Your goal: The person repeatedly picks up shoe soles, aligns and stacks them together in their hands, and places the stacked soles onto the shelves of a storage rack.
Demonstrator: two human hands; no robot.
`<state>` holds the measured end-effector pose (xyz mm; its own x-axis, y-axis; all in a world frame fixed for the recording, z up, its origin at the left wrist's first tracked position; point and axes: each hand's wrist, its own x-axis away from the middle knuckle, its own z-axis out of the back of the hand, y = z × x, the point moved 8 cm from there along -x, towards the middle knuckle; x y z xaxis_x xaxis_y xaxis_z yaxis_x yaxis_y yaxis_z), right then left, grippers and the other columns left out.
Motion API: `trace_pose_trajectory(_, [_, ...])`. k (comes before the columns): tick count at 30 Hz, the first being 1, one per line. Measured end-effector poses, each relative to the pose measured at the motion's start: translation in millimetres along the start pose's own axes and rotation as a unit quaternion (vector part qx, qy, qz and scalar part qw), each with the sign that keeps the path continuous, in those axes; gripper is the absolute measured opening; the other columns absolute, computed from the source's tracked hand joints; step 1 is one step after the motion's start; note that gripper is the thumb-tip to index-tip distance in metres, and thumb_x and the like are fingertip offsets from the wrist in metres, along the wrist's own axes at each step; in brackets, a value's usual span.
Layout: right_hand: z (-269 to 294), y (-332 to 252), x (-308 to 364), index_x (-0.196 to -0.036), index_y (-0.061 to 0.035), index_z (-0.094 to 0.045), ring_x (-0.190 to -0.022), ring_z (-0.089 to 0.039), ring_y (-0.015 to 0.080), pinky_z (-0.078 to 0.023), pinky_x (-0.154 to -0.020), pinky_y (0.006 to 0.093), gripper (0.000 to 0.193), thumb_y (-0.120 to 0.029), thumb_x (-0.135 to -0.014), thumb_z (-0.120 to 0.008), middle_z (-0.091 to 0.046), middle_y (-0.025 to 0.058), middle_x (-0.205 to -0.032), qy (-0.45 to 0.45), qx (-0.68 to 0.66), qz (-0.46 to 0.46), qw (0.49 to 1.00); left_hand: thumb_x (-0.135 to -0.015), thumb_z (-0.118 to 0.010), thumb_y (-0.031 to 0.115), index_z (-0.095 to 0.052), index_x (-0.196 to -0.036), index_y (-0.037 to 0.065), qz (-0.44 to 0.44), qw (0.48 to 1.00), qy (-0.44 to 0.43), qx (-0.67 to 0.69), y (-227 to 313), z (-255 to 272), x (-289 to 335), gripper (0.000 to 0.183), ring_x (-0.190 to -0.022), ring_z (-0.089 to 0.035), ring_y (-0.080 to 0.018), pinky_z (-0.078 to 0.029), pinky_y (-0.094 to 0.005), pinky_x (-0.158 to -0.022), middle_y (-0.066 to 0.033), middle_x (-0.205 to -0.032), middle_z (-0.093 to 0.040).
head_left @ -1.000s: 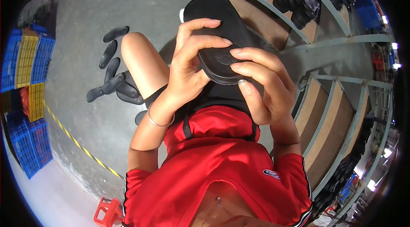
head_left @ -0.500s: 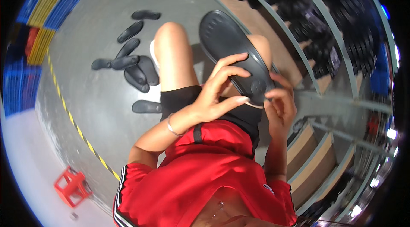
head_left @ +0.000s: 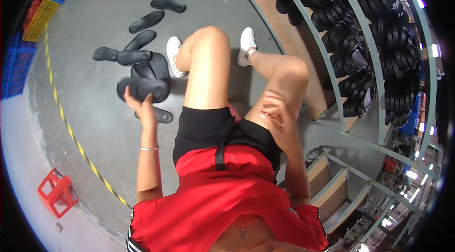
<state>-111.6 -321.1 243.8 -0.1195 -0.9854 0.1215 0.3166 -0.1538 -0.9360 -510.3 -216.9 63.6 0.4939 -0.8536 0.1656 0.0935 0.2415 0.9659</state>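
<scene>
My left hand reaches out to the left over a pile of black shoe soles, its thumb and forefinger spread. Just past the fingertips is a black sole with one blurred end; it looks loose from the hand, lying on or dropping onto the pile. Beneath it are other dark soles. My right hand hovers over my right thigh with loosely bent fingers apart and nothing in them.
Several black soles lie scattered on the grey floor. Racks packed with black soles stand at right. At left are blue crates, a yellow-black floor stripe and a red stool. A low shelf stands at lower right.
The black sole held in both hands over my lap has moved left to the pile with my left hand. My right hand has come away from it to my thigh.
</scene>
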Motion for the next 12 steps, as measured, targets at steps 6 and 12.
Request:
trace_pose_trajectory(6, [-12,22,-29,-0.123,-0.0034,-0.052,-0.095,-0.065,0.0156,-0.056,-0.079,0.0266,0.037,0.002,-0.088,-0.062,-0.051,0.0113,-0.129,-0.033,0.016,-0.06,0.998,-0.07,-0.076,-0.005,-0.014,-0.153,0.012,0.013,0.996,0.06,-0.07,-89,34,-29,0.105,-0.141,-0.022,-0.0341,-0.027,-0.0391,-0.114,-0.0189,-0.152,-0.011])
trace_pose_trajectory(12, [21,59,-71,-0.127,-0.0054,-0.052,-0.099,-0.065,0.0182,-0.051,-0.086,0.0266,0.039,0.0,-0.09,-0.061,-0.048,0.0103,-0.138,-0.022,0.088,-0.148,0.985,-0.081,-0.076,0.033,-0.003,-0.155,0.022,0.417,0.899,-0.046,0.125,-228,14,-22,0.104,-0.147,-0.003,-0.0362,-0.009,-0.0652,-0.111,-0.0161,-0.16,0.003])
